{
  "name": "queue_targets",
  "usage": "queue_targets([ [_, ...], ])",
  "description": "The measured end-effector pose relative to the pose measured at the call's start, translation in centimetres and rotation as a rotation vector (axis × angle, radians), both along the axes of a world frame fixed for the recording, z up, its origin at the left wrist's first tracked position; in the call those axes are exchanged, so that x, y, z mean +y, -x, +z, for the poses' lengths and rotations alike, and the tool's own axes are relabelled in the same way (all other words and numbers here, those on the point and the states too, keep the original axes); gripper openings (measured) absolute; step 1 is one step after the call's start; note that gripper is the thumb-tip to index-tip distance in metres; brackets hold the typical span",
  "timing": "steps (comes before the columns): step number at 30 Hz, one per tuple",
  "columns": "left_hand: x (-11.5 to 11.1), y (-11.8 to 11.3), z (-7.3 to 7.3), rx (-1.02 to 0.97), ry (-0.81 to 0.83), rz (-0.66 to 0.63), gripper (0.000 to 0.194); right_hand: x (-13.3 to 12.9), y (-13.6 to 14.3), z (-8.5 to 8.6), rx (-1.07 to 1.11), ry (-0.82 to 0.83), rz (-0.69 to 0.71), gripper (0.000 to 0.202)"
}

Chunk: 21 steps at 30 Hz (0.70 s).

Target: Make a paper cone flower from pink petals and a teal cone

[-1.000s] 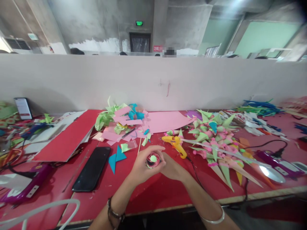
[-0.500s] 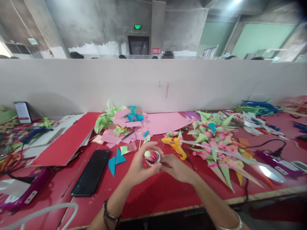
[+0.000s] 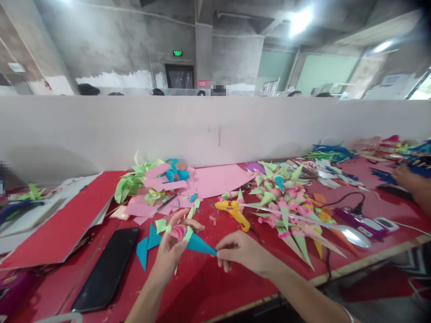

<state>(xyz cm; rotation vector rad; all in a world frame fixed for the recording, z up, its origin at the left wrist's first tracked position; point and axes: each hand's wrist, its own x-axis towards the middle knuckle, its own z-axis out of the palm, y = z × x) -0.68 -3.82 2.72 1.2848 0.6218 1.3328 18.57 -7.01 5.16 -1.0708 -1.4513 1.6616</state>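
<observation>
A blue pointed paper cone (image 3: 201,245) lies sideways between my hands, with a pink rolled-paper centre (image 3: 178,231) and light green edging at its wide end. My left hand (image 3: 170,249) is closed around that wide end. At the narrow tip, my right hand (image 3: 243,252) pinches with thumb and fingers. Beyond my right hand a yellow glue gun (image 3: 234,211) lies on the table. Left of my left hand are folded blue paper pieces (image 3: 142,253), and a black phone (image 3: 106,269) lies nearer the edge.
Several finished paper cone flowers (image 3: 286,202) are heaped at the right, a clear-handled lamp-like piece (image 3: 353,235) across them. Pink sheets (image 3: 218,179) and green paper scraps (image 3: 129,185) lie behind. A purple power strip (image 3: 360,223) sits right; another person's hand (image 3: 412,184) is at the far right.
The cone has turned from facing me to lying sideways, its blue side now showing. My left hand moved left; my right hand went to the tip. The view swung right.
</observation>
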Motion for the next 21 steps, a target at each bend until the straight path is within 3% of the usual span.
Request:
queue_targets([
  [5,0.0,-0.1,-0.1,0.002,-0.048,-0.004,0.058,-0.6,-0.4,1.0,-0.055,-0.04,-0.105,0.019],
  [12,-0.4,0.2,-0.1,0.103,-0.033,0.035,0.053,-2.3,-1.2,3.4,-0.218,-0.338,-0.432,0.013],
  [16,-0.5,0.0,0.4,0.078,0.012,0.032,0.051,-2.6,-1.7,4.4,-0.304,-0.491,-0.444,0.013],
  [21,-0.6,-0.1,1.3,0.077,0.002,0.05,0.043,-2.4,-2.2,5.0,-0.352,-0.569,-0.37,0.012],
])
